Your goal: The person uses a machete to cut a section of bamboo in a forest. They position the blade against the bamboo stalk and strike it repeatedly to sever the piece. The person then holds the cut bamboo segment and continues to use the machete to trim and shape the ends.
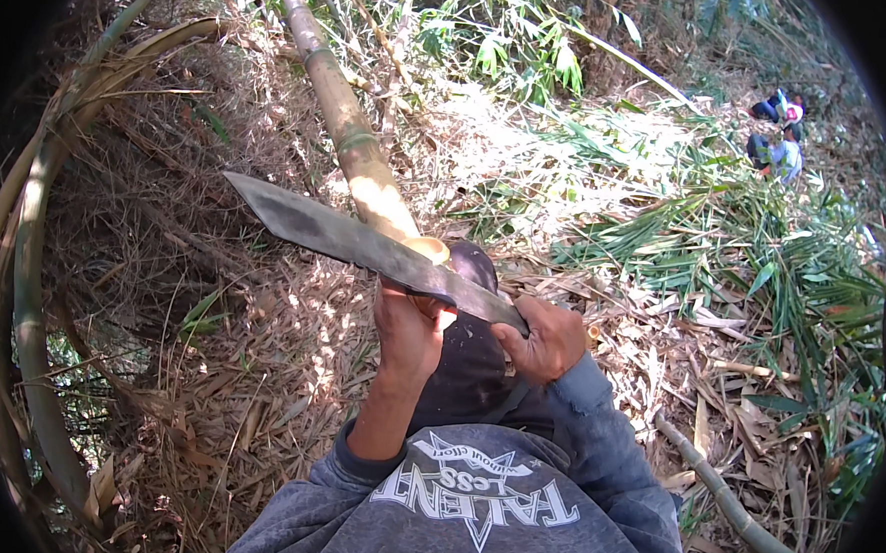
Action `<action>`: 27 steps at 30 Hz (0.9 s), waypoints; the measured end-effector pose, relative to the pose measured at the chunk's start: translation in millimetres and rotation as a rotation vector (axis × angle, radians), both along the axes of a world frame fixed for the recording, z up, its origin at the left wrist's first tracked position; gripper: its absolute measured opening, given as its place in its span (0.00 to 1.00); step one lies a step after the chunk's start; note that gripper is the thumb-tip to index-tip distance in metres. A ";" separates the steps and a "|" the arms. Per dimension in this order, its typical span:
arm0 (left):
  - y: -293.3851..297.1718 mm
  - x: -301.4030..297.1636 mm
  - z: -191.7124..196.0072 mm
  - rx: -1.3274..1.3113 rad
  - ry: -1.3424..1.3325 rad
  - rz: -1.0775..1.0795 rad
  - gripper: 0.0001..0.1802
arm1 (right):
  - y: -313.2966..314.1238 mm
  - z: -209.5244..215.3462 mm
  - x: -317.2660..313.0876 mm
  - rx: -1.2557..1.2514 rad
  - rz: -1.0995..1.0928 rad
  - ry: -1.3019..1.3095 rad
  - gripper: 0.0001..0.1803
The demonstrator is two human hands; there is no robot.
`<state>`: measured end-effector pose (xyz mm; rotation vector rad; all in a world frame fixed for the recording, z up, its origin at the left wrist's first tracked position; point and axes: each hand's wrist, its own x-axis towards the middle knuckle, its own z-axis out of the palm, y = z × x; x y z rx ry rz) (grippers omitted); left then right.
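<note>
Felled bamboo slanting over leaf litter, cut end beside the long blade; right hand wrapped tight on the handle, left hand closed against blade and cut end: glancing stroke likely to cut those fingers.

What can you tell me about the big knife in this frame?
The knife is a long, broad machete-like blade of dull grey, worn-looking metal, widest at its squared tip, which points up and left. It lies slanted across the cut end of a pale bamboo pole. The right hand grips its handle, hiding it. The left hand sits just beneath the blade's middle, seemingly gripping the pole end.
</note>
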<state>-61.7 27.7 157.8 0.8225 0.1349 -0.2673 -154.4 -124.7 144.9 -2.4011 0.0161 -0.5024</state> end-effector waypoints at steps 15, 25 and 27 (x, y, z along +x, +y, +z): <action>12.2 14.5 25.2 -0.324 0.179 -0.462 0.32 | -22.6 -15.5 -25.4 0.181 -0.181 0.086 0.21; 12.6 6.1 4.2 -0.193 -0.003 -0.359 0.30 | 5.8 18.7 -1.3 0.015 -0.021 -0.084 0.29; 11.6 4.5 7.6 -0.175 0.008 -0.334 0.30 | 5.8 17.3 -1.9 0.000 -0.031 -0.099 0.28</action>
